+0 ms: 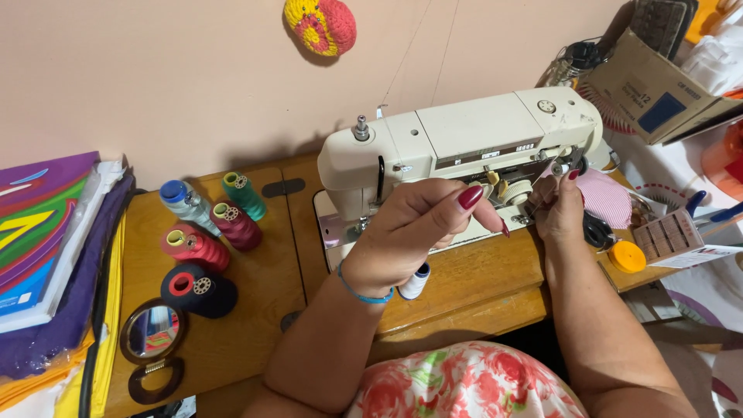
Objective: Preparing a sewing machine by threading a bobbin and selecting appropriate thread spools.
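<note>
Hands (418, 228) (559, 207) pinching fine thread, glossy cream sewing machine (464, 151)

One head cam, on me, looking steeply down and forward, close over my table (255, 286); wall fills frame top, my lap at bottom edge.

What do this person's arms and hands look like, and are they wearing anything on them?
Both forearms are bare, with no sleeves in view. The left hand has long nails painted dark red, and a thin turquoise bracelet circles its wrist. The right hand shows the same dark red polish on a nail. No rings, gloves or watch can be seen.
</note>
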